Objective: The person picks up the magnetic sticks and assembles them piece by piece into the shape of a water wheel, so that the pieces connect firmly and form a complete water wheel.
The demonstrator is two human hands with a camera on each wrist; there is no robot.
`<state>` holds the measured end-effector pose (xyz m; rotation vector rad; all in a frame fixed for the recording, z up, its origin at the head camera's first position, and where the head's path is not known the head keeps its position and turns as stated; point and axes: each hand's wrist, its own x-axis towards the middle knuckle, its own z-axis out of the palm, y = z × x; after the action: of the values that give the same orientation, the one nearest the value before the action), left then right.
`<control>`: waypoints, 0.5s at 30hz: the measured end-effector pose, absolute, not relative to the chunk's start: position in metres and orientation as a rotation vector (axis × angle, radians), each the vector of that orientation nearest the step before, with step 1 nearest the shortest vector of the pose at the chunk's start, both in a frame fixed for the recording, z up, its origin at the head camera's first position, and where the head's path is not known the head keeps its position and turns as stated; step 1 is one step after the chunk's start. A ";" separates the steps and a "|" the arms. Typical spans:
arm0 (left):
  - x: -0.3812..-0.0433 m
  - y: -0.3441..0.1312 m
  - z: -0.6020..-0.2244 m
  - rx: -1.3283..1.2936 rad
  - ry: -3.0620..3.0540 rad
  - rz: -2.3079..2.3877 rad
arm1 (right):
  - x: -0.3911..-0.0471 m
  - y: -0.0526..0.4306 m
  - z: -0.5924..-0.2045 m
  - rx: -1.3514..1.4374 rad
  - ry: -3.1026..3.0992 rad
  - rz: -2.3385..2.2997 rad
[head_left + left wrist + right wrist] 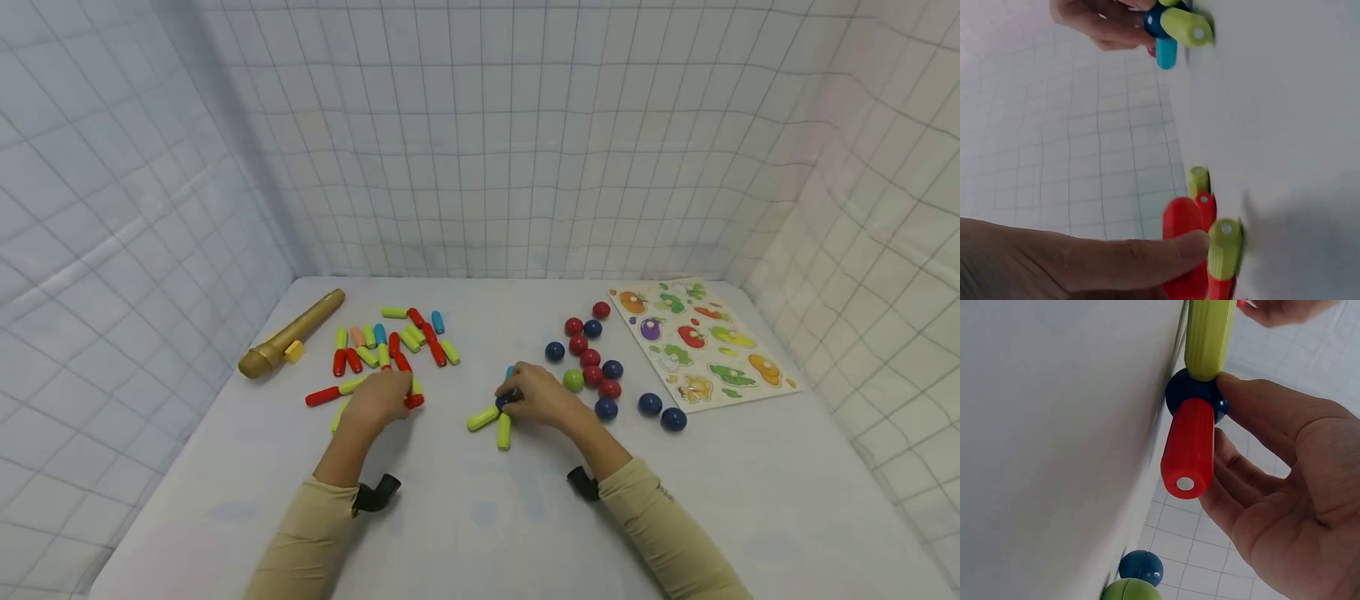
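My right hand (543,396) pinches a dark blue ball (1188,392) between thumb and fingers, low over the white table. Magnetic rods radiate from that ball: yellow-green rods (483,417), a light blue rod (1166,54) and a red rod (1188,447) with a pale disc in its end. The red one is hidden by the hand in the head view. To the left, my left hand (378,400) reaches into a group of loose rods. In the left wrist view its thumb presses on a red rod (1182,219), with its other fingers mostly hidden below.
Scattered red, yellow-green and blue rods (433,343) lie around and beyond the left hand. Right of the right hand are red balls (590,357), blue balls (650,404) and a green ball (573,381). A vegetable picture board (723,354) and a gold stick (292,333) flank them.
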<state>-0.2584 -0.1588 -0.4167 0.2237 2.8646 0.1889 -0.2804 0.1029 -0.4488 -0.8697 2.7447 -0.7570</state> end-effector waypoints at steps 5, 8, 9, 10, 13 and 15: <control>-0.267 -0.122 -0.421 0.460 2.925 0.279 | -0.279 0.104 -0.449 -0.820 2.742 -0.762; -0.273 -0.106 -0.427 0.539 2.947 0.224 | -0.278 0.104 -0.449 -0.765 2.727 -0.797; -0.274 -0.102 -0.429 0.553 2.949 0.196 | -0.278 0.104 -0.449 -0.754 2.723 -0.803; -0.275 -0.099 -0.431 0.566 2.953 0.162 | -0.278 0.103 -0.449 -0.747 2.718 -0.813; -0.278 -0.094 -0.437 0.598 2.951 0.085 | -0.278 0.102 -0.448 -0.751 2.714 -0.835; -0.279 -0.092 -0.440 0.632 2.955 0.041 | -0.279 0.101 -0.448 -0.756 2.726 -0.835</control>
<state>-0.2789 -0.0916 -0.4404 0.6316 2.9549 0.0415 -0.2789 0.1007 -0.4477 -0.7556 2.7261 -0.8349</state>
